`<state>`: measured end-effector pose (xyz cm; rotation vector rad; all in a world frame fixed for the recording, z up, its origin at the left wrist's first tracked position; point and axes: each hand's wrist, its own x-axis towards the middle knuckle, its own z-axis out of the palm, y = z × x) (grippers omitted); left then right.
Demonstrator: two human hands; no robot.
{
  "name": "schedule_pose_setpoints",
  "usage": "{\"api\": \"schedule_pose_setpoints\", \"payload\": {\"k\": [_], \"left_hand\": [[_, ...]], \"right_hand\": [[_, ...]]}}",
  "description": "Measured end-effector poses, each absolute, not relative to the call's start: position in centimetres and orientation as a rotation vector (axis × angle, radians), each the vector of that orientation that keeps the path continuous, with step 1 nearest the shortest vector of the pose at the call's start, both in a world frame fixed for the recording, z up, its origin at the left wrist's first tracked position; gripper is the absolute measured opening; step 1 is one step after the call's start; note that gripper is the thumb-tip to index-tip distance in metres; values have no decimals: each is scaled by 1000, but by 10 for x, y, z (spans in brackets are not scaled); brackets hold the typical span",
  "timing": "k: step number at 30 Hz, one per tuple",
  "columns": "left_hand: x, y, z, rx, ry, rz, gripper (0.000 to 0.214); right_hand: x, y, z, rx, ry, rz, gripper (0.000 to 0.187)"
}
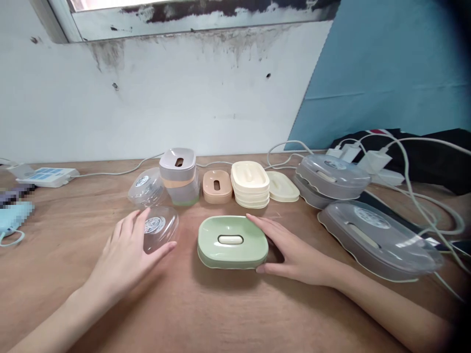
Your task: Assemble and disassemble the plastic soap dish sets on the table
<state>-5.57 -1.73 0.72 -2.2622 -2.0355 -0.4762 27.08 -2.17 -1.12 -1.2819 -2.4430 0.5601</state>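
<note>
A pale green lid [232,241] with an oval slot lies flat on the wooden table [221,314], just in front of me. My right hand [290,250] rests against its right edge, fingers stretched along the rim and thumb at its near corner. My left hand [127,255] cups a small clear plastic container [161,227] lying on its side, fingers curved round it. A second clear container [146,187] lies behind it.
Behind stand a stack of tubs with a purple-grey lid [179,175], a peach lid [217,186], a pile of cream lids [250,184] and large grey covered trays [375,238]. Chargers and white cables [415,196] clutter the right; a power strip [47,176] lies far left.
</note>
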Motion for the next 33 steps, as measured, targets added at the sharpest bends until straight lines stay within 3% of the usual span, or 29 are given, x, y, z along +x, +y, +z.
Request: {"api": "schedule_pose_setpoints", "payload": {"k": [5,13,18,23,33], "left_hand": [[-71,-16,-5,-2198,-2309,-433,88],[-69,-24,21,-2192,-2197,-607,65],[-28,-32,30,-2598,-1911,-1373,62],[17,-14,2,-2932,-1702,-2148,56],[18,-6,-11,-3025,-1840,-2389,56]], "right_hand": [[270,-22,-10,-1306,-2451,554,89],[270,-22,-10,-1284,-2452,542,91],[271,-23,-11,-1322,-2454,541,95],[271,-23,-11,-1347,-2456,533,94],[271,-21,-12,-1380,-2474,546,92]]}}
